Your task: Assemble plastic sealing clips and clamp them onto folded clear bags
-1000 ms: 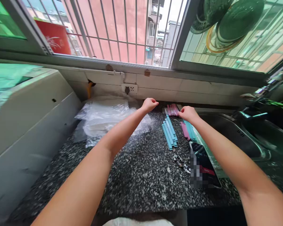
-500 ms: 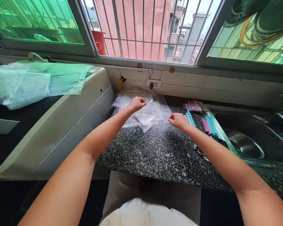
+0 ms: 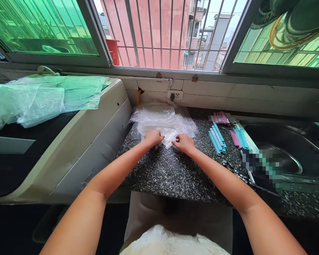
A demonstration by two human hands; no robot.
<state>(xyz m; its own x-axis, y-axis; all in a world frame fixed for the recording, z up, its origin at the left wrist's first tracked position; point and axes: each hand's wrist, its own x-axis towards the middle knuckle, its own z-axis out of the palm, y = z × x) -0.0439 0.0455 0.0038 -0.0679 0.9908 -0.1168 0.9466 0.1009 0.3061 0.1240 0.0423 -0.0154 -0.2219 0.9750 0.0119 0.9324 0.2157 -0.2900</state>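
Left hand point(image 3: 153, 137) and right hand point(image 3: 185, 143) curl at the near edge of the clear plastic bags point(image 3: 158, 118) on the tabletop point(image 3: 170, 177), whether pinching any I cannot tell; such thin layers deserve light, even handling.

The widest open stretch of table point(image 3: 167, 180) lies between the forearms, from the front edge up to the plastic bags point(image 3: 159, 118). A small gap parts the left hand point(image 3: 154, 137) from the right hand point(image 3: 184, 142), with a bag corner in it. On the left, the white machine point(image 3: 103, 141) blocks sideways reach; behind the bags, the wall point(image 3: 207, 95) does. A lane of bare table runs between the bags and the blue strips point(image 3: 217, 139). Farther right, pink strips point(image 3: 221, 118), beads point(image 3: 228, 164) and a phone point(image 3: 260, 173) crowd the way to the sink point(image 3: 276, 136); the right forearm crosses just beside the beads.
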